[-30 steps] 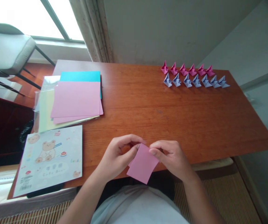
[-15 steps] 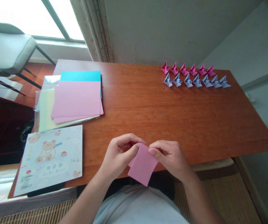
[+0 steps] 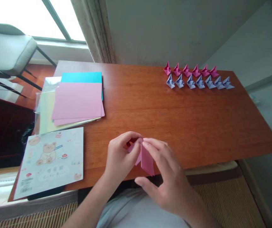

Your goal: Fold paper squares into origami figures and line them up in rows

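Observation:
A folded piece of pink paper [image 3: 146, 161] is held near the table's front edge, its crease running upright toward me and its layers partly spread. My left hand [image 3: 123, 155] pinches its top corner between thumb and fingers. Against the right side of the paper, the fingertips of my right hand [image 3: 165, 175] touch near the top, while that hand's thumb is stretched well away and its fingers are spread. Part of the paper is hidden behind my left fingers.
On the wooden table [image 3: 136, 101] lie a stack of pink sheets [image 3: 77, 99], a blue sheet [image 3: 81, 77] and a bear-printed pad [image 3: 52, 161] at left. Pink origami figures [image 3: 187, 71] and pale-blue origami figures [image 3: 191, 83] stand in two rows at the far right.
The pink paper has turned from facing me flat to nearly edge-on, and moved slightly up. My right hand has let go of its pinch and opened, moving left over the paper's side.

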Tool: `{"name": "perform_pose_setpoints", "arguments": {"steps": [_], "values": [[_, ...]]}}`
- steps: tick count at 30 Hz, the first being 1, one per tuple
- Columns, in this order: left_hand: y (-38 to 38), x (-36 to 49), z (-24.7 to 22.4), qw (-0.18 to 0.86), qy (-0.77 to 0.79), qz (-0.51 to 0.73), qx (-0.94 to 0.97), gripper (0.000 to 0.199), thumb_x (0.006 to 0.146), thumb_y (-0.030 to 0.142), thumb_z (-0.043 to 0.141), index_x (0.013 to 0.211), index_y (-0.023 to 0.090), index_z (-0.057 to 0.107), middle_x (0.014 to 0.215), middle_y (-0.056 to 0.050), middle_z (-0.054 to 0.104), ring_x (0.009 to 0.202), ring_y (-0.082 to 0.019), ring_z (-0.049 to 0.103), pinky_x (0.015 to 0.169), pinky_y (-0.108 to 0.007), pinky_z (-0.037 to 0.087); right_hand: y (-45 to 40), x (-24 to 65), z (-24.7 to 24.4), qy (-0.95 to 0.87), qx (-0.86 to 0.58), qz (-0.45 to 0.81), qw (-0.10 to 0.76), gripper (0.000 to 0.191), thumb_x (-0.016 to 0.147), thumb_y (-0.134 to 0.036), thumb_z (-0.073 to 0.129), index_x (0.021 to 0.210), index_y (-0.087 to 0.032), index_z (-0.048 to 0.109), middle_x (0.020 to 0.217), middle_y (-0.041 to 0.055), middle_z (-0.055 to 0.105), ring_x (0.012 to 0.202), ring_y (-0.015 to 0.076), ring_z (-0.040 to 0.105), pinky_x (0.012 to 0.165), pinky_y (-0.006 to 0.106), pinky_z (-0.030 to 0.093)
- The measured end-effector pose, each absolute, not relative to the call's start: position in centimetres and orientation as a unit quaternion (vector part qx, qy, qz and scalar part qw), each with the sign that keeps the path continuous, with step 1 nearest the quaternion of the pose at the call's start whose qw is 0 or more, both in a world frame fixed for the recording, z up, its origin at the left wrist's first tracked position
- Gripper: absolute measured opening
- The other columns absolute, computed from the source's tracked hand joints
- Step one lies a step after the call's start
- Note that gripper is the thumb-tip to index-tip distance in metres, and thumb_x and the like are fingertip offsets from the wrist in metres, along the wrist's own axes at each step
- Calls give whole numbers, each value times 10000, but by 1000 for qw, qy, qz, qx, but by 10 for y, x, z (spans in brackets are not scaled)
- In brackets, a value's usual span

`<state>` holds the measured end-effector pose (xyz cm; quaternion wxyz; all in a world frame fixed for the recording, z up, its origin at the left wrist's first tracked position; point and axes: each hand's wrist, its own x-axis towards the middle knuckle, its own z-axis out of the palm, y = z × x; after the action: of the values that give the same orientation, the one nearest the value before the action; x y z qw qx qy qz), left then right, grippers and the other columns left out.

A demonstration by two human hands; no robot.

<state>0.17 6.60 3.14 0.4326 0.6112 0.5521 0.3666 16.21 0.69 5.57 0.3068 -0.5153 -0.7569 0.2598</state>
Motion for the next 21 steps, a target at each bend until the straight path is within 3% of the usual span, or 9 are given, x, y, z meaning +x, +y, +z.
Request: {"name": "perform_pose_setpoints", "arguments": {"steps": [4, 7, 9, 15, 19, 21], "values": [[67, 1, 28, 413, 550, 341, 641, 115, 891, 207, 605, 882, 198, 720, 820, -21, 763, 704, -155, 677, 686, -253, 495, 13, 164, 54, -717, -559, 254, 330, 368, 943, -187, 557, 1307, -233, 584, 1258, 95, 676, 1169, 248, 631, 1021, 380, 511], [69, -4, 27, 415, 526, 323, 668, 122, 906, 212, 601, 930, 197, 720, 870, -33, 772, 748, -166, 696, 701, -256, 496, 21, 177, 50, -656, -620, 259, 343, 134, 953, -233, 558, 1006, -229, 681, 939, 59, 733, 859, 215, 691, 781, 319, 553], [71, -6, 27, 421, 508, 310, 685, 119, 919, 217, 596, 936, 198, 713, 868, -32, 768, 745, -164, 697, 699, -256, 493, 25, 186, 47, -614, -654, 284, 339, 133, 949, -290, 584, 902, -221, 687, 818, 41, 719, 737, 201, 678, 663, 298, 527], [73, -6, 23, 363, 488, 290, 739, 141, 947, 184, 559, 1009, 195, 686, 936, -43, 756, 817, -175, 689, 748, -276, 501, 32, 194, 25, -496, -659, 429, 369, 206, 936, -388, 623, 885, -201, 692, 823, 51, 734, 775, 219, 710, 667, 288, 566], [68, -2, 19, 137, 496, 255, 819, 259, 935, 159, 563, 1174, 180, 660, 1135, -117, 714, 1033, -279, 634, 888, -404, 463, 36, 192, 7, -454, -650, 460, 399, 241, 917, -403, 658, 1004, -183, 705, 944, 87, 772, 834, 234, 742, 723, 308, 598], [65, -1, 18, 52, 467, 208, 858, 268, 927, 138, 564, 1172, 181, 665, 1143, -121, 702, 1035, -292, 609, 887, -428, 433, 37, 192, 2, -452, -655, 460, 394, 263, 912, -407, 661, 1030, -176, 704, 975, 104, 779, 839, 243, 751, 725, 318, 605]]}}
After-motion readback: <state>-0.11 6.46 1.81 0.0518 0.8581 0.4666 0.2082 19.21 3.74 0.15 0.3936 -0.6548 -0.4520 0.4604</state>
